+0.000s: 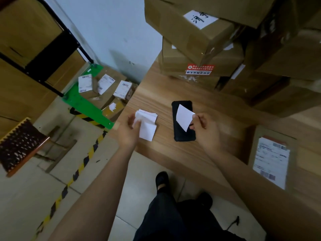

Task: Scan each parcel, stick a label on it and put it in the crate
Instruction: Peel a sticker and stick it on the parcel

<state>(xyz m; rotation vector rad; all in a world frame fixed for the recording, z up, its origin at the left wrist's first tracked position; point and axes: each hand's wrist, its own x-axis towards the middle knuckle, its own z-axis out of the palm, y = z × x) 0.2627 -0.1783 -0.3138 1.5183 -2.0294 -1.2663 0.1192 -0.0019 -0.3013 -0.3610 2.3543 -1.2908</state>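
My left hand (pixel 129 127) grips a stack of white labels (pixel 146 123) at the left edge of the wooden table (pixel 173 153). My right hand (pixel 205 129) pinches a single white label (pixel 184 117) by its right corner, holding it above a black handheld scanner (pixel 182 133) that lies flat on the table. A brown parcel (pixel 298 153) with a printed shipping label (pixel 271 162) rests on the table at the right, apart from both hands.
Large cardboard boxes (pixel 199 49) are stacked at the table's back and right. To the left on the floor, several labelled parcels (pixel 104 87) sit on a green cart (pixel 83 105). A black metal shelf (pixel 43 49) holds boxes. My legs and shoes (pixel 161 180) are below.
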